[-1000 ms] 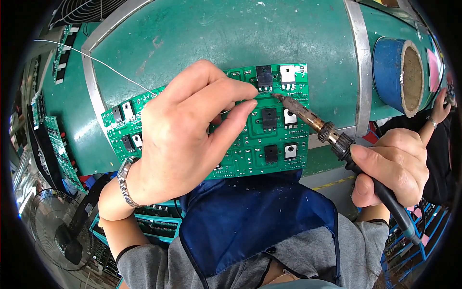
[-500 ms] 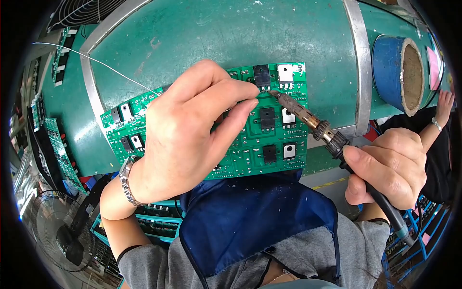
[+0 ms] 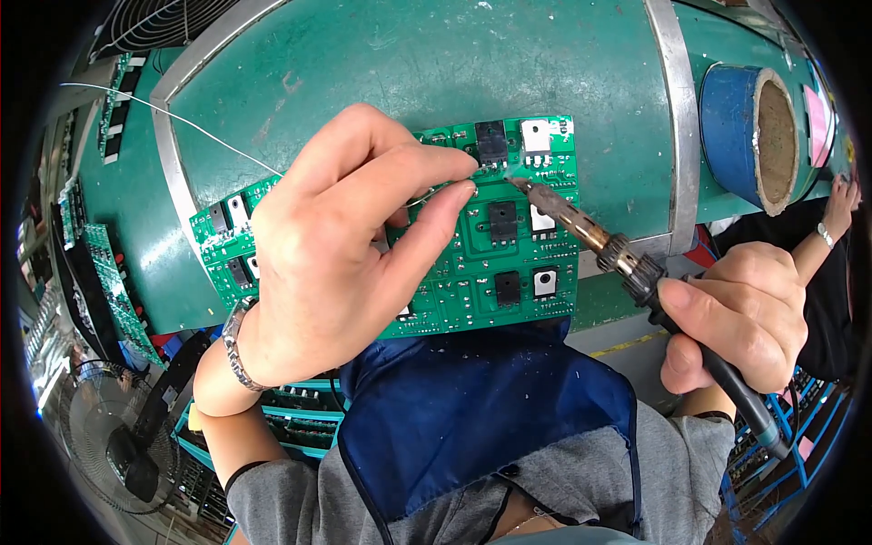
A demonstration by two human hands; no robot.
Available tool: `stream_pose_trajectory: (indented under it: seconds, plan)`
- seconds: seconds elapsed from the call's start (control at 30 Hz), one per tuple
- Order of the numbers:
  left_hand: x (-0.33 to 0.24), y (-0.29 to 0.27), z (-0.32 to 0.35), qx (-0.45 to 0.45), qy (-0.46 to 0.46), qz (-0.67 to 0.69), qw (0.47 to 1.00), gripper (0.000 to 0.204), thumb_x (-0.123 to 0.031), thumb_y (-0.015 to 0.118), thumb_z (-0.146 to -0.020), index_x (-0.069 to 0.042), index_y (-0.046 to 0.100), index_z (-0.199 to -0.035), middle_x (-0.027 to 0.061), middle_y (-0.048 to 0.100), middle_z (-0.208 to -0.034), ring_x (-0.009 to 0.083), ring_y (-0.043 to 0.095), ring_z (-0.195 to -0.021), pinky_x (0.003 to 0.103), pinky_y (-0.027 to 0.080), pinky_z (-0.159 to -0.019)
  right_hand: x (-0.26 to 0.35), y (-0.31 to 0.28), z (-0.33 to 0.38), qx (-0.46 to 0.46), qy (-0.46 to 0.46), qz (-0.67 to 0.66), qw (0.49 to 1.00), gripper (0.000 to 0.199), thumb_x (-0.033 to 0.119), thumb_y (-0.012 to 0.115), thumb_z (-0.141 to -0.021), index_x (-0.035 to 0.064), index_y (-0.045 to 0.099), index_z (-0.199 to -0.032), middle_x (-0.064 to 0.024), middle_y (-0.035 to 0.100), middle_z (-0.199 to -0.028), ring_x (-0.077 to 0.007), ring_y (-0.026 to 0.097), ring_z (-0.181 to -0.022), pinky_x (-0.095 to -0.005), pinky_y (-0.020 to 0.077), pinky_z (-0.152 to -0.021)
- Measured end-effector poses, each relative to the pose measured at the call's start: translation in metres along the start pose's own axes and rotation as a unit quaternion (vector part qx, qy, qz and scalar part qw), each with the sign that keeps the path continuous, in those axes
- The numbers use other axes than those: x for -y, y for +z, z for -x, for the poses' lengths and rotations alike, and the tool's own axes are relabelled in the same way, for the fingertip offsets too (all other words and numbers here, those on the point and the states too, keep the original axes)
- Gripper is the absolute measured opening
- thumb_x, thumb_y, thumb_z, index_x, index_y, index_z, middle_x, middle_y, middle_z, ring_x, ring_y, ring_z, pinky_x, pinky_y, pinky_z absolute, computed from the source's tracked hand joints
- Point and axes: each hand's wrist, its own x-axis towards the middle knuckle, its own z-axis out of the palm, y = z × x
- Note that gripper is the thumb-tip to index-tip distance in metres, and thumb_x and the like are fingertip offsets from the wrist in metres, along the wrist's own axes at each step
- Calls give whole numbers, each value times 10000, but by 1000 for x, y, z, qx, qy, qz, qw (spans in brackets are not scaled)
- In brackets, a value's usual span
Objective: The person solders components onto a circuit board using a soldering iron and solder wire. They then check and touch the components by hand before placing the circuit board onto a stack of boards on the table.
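A green circuit board [image 3: 528, 255] lies on the bench in front of me, with rows of black transistors [image 3: 491, 142] and white-faced transistors [image 3: 536, 137] on it. My left hand [image 3: 331, 232] is over the board's middle and hides part of it. Its thumb and forefinger pinch thin solder wire [image 3: 195, 121], which trails off to the far left. In my right hand [image 3: 747, 313], closed around the handle, is a soldering iron [image 3: 581, 222]. The iron's tip is at the board just below the upper black transistor, a little right of my left fingertips, where faint smoke shows.
A green bench top [image 3: 436, 59] with metal strips extends behind the board. To the right stands a blue roll with a cardboard core [image 3: 777, 141]; another person's hand [image 3: 843, 204] is beyond it. More boards [image 3: 113, 282] and a fan [image 3: 113, 436] are at the left.
My left hand has drawn back slightly left, taking the solder wire away from the iron's tip. The iron has shifted only a little, down and left.
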Motion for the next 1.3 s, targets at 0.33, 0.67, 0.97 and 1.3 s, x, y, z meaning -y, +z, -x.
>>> stream_pose_trajectory:
  seconds: [0.33, 0.67, 0.97, 1.3]
  plan:
    - [-3, -8, -6, 41, 24, -1, 999, 219, 62, 739, -776, -42, 738, -969, 16, 563, -786, 54, 493, -608, 201, 386, -511, -1, -6, 2, -31, 10, -2, 999, 289, 262, 680, -890, -27, 678, -879, -31, 582, -560, -132, 485, -430, -247, 331, -392]
    - [-4, 4, -9, 44, 10, 7, 999, 206, 31, 755, -785, -44, 742, -976, 14, 586, -801, 45, 512, -606, 197, 408, -506, 0, -8, 7, -9, 27, 26, 999, 330, 315, 620, -934, -2, 664, -857, -31, 554, -524, -151, 487, -435, -278, 350, -431]
    - [-4, 9, -11, 41, 18, 18, 999, 197, 30, 755, -784, -47, 742, -965, 12, 577, -789, 45, 506, -599, 201, 407, -506, -4, -11, 4, 16, 14, 23, 1000, 312, 308, 630, -925, 4, 672, -868, -27, 561, -532, -148, 501, -442, -272, 355, -434]
    - [-2, 13, -12, 29, 31, 13, 999, 193, 19, 762, -779, -56, 745, -956, 8, 575, -781, 45, 490, -576, 203, 394, -496, -6, -10, 5, 14, 0, 18, 1000, 287, 287, 647, -912, 4, 674, -879, -30, 570, -541, -152, 513, -445, -268, 350, -426]
